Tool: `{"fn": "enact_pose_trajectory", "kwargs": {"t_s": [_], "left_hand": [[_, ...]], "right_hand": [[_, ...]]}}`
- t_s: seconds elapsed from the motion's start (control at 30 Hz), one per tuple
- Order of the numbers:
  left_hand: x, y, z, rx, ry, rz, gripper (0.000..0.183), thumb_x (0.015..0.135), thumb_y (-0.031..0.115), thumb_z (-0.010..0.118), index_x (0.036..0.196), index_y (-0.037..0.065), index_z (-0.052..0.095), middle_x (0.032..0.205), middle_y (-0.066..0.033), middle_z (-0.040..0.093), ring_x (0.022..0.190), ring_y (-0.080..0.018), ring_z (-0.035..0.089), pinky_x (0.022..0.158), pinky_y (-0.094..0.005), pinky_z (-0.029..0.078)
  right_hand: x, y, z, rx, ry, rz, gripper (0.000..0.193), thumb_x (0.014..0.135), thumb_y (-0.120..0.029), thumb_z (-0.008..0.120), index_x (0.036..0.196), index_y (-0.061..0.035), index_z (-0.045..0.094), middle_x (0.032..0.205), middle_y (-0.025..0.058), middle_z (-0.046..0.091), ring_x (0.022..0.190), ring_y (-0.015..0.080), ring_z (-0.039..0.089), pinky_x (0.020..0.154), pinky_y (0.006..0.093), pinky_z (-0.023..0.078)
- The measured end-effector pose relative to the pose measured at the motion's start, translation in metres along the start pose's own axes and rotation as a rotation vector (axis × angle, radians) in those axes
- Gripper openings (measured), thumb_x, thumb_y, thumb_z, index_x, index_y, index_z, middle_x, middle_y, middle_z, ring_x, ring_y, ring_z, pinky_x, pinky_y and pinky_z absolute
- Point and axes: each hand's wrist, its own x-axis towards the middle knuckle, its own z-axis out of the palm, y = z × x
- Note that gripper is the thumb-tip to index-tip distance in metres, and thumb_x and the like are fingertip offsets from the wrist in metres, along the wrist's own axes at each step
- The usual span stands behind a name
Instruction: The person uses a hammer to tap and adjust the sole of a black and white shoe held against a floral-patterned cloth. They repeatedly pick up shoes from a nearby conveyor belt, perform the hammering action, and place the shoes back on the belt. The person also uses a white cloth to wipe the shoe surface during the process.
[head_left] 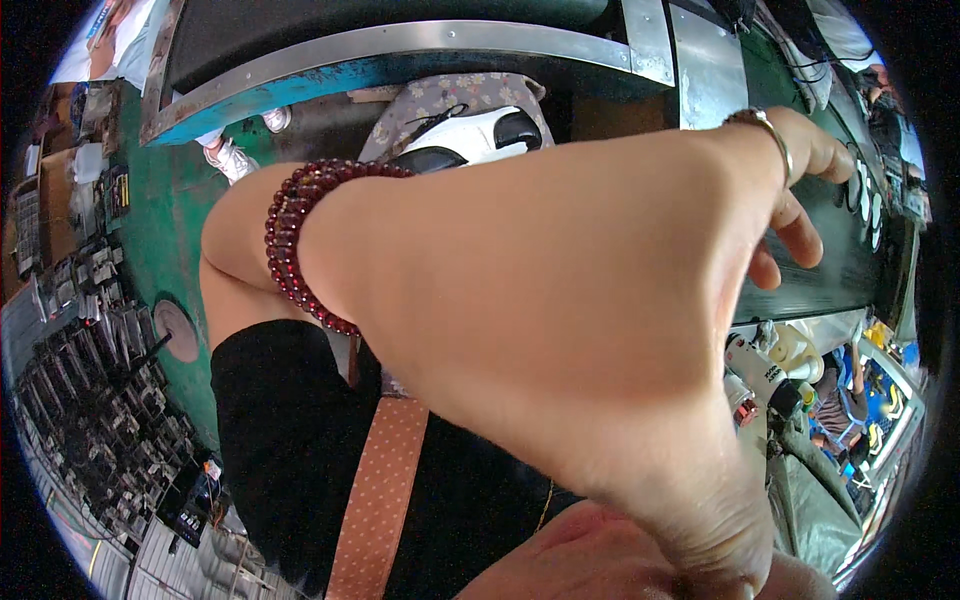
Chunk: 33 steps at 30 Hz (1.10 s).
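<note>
My left hand (560, 290) is raised very close and fills the middle of the head view, with its back toward me. A dark red beaded bracelet (300, 240) is round the wrist, and a ring (775, 140) with a metal band is on one finger. The fingers reach to the right, apart and loosely bent, and nothing shows between them. The thumb points down toward the lower edge. Behind the hand, white and black shoes (485, 135) lie on a floral cloth (395, 115), partly hidden by my arm. My right hand is not in view.
A dark conveyor with a metal rim (450, 38) and blue side runs across the top. Racks with several dark pieces (90, 400) stand left on the green floor (150, 215). At the right are a white bottle (757, 368), a grey-green cloth (810, 490) and another person (838, 410).
</note>
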Motion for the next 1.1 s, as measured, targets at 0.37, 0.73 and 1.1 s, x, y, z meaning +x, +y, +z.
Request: {"fn": "enact_pose_trajectory", "kwargs": {"t_s": [0.37,0.73,1.1], "left_hand": [[0.004,-0.012,0.007,-0.112,-0.100,0.011,0.131,0.062,0.058,0.083,0.149,-0.005,0.008,0.136,-0.0258,0.047,0.125,-0.0319,0.049,0.099,-0.0405,0.044],[-0.054,-0.107,-0.142,0.153,0.160,-0.166,0.101,0.076,0.052,0.076,0.150,0.003,0.027,0.139,-0.0220,0.048,0.127,-0.0295,0.050,0.104,-0.0459,0.041],[-0.136,-0.169,-0.159,1.389,0.777,-0.334,0.015,0.079,0.009,0.052,0.073,0.007,0.066,0.120,-0.0115,0.065,0.117,-0.0292,0.057,0.105,-0.0465,0.037]], "right_hand": [[0.008,0.003,0.006,0.017,-0.032,0.005,0.015,0.092,-0.001,0.061,0.105,0.0002,0.067,0.102,0.0078,0.066,0.098,0.0171,0.063,0.086,0.0304,0.050],[-0.002,0.024,0.000,0.041,0.004,0.048,0.014,0.091,-0.003,0.063,0.103,-0.0002,0.068,0.096,0.0075,0.065,0.088,0.0146,0.062,0.078,0.0263,0.049],[-0.005,0.031,-0.086,-0.280,0.493,-0.067,0.015,0.088,0.001,0.063,0.101,-0.0010,0.068,0.090,0.0099,0.065,0.082,0.0181,0.063,0.075,0.0278,0.050]]}}
